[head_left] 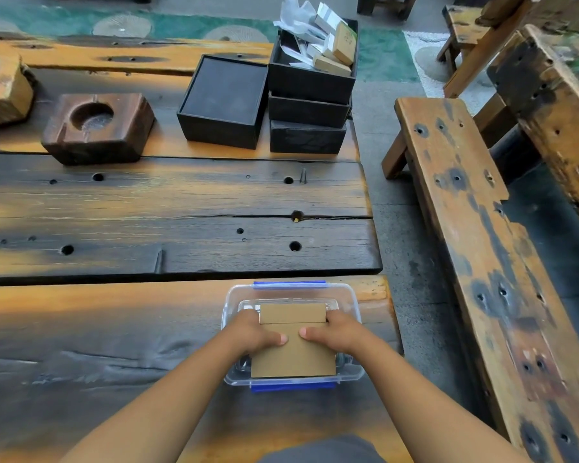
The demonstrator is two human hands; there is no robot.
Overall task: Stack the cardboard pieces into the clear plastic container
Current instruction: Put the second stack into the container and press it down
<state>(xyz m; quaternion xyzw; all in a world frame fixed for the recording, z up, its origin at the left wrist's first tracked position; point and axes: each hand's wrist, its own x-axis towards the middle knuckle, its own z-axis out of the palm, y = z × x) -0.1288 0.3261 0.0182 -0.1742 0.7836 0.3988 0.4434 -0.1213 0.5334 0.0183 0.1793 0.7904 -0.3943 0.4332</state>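
Cardboard pieces — both hands gripping

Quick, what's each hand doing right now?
Left hand: closed on the cardboard, gripping its left edge over the container.
Right hand: closed on the same cardboard, gripping its right edge.

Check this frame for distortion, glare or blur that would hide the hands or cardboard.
Head view: wide-angle bowing bends the table planks and bench; soft even light, mild sheen on the clear plastic container; left hand, right hand and cardboard pieces stay sharp.
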